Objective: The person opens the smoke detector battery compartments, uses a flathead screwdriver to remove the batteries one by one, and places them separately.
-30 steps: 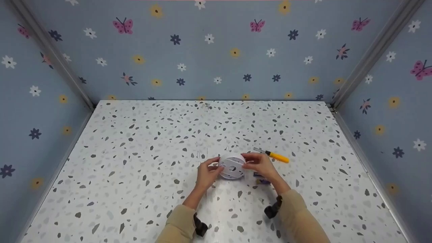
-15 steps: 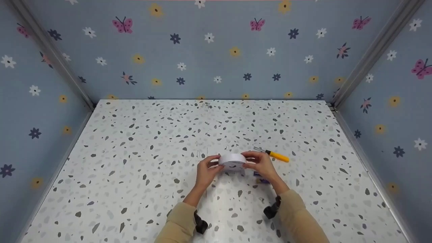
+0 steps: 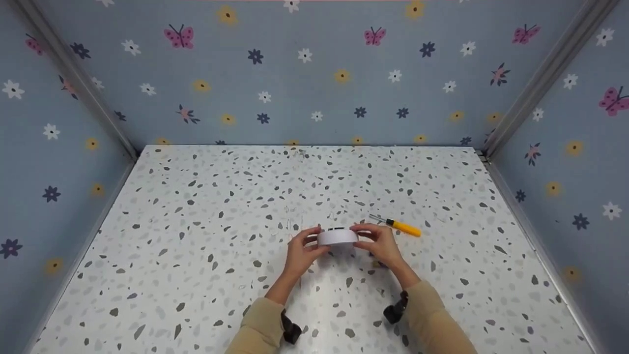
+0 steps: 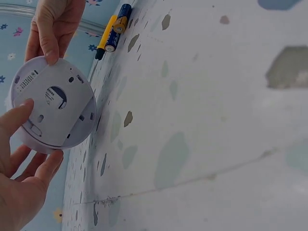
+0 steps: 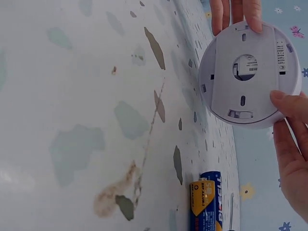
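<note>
A round white detector (image 3: 338, 238) is held up between both hands, its rim toward the head camera. My left hand (image 3: 303, 251) pinches its left side, thumb on the back plate (image 4: 57, 115) and fingers around the edge. On the opposite side, my right hand (image 3: 384, 245) grips it likewise with thumb and fingers. Both wrist views show the back plate's slots, a central hole with a label inside, and a printed label near the edge. Dark openings or a dark strip show along the top side in the head view; their kind is unclear.
A screwdriver (image 3: 406, 228) with a yellow handle lies on the speckled table (image 3: 196, 270), beyond the right hand. Two blue and yellow batteries (image 5: 202, 204) lie side by side near that hand, mostly hidden in the head view. Flower-patterned walls (image 3: 314, 88) enclose the table.
The detector has tilted: its back plate faced the head camera one second ago, and now the rim does, with the dark marked top side showing. Both hands keep their grip in nearly the same place.
</note>
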The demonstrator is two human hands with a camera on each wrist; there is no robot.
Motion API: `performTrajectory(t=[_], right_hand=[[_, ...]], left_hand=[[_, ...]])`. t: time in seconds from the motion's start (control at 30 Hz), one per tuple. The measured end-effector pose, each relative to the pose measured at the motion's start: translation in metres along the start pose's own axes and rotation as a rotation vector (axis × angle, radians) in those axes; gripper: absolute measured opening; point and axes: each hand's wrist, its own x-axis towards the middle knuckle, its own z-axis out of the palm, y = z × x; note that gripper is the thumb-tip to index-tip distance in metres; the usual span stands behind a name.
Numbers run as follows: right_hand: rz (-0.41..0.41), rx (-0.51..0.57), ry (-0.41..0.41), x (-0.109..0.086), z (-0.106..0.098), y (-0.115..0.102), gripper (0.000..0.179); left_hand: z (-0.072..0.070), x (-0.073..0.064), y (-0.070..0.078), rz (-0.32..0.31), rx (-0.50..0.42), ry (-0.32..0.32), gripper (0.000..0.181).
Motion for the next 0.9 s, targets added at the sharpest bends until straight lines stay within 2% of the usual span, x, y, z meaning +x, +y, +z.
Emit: performTrajectory(t=[0.13,0.27,0.5,0.73,0.9], right_hand=[[-0.005,-0.008,0.0,-0.002,0.001,0.0,0.03],[-0.001,-0.014,0.007,-0.004,0.001,0.002,0.031],[-0.001,-0.018,0.028,-0.007,0.001,0.02,0.032],[0.099,-0.075,0.122,-0.011,0.009,0.022,0.04],[0.191,-0.078,0.119,-0.013,0.012,0.019,0.049]], left_hand=[[0.0,-0.002,0.002,-0.03,0.006,-0.041,0.05],[0.001,-0.002,0.0,-0.05,0.04,-0.054,0.054],[0.002,0.003,-0.027,-0.106,0.105,-0.048,0.062],[0.002,0.002,-0.034,-0.152,0.121,-0.022,0.065],[0.001,0.0,-0.034,-0.152,0.101,-0.014,0.065]])
